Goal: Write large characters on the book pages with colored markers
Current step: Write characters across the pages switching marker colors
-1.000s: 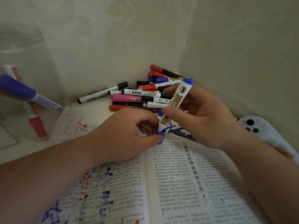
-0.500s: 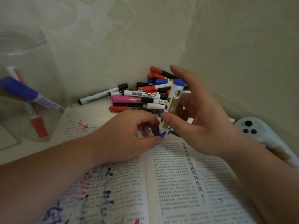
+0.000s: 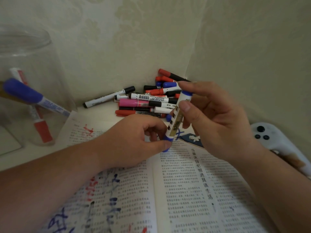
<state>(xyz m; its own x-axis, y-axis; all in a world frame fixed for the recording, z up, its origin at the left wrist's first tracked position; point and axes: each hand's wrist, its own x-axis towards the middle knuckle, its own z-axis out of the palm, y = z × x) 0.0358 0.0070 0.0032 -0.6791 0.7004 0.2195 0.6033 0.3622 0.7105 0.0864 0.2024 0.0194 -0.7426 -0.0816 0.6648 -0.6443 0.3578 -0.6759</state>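
Vertical heading in book [image 3: 185, 190] reads 当量化回忆照进具体生活; blue marker [image 3: 175, 123] label illegible.

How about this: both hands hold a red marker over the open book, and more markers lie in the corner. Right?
Not quite. The head view shows the marker is blue, not red: blue cap and blue end. The left hand and right hand do hold it over the open book, and more markers lie in the corner.

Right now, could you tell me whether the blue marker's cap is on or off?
On: the cap sits on the marker's lower end, pinched by the left hand; no tip shows.
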